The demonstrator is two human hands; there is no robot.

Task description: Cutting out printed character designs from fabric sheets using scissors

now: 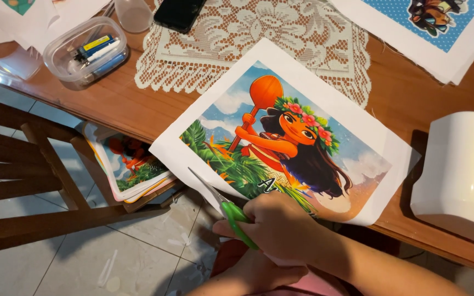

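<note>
Right hand [281, 227] with fingers clenched through the green handles of a pair of scissors [227, 209]; the blades point up-left, tips at the lower-left white border of a printed cartoon sheet [281, 137] (figure with flower crown and orange paddle). The sheet overhangs the front edge of the wooden table [111, 104]. Left hand [248, 274] lies below the right, under the sheet's near edge; its grip cannot be told. On the table: lace doily [237, 44], clear plastic box [86, 52], black phone [179, 12], white device [459, 170]. A stack of prints [130, 164] rests on a wooden chair [28, 164], 1 level below.
</note>
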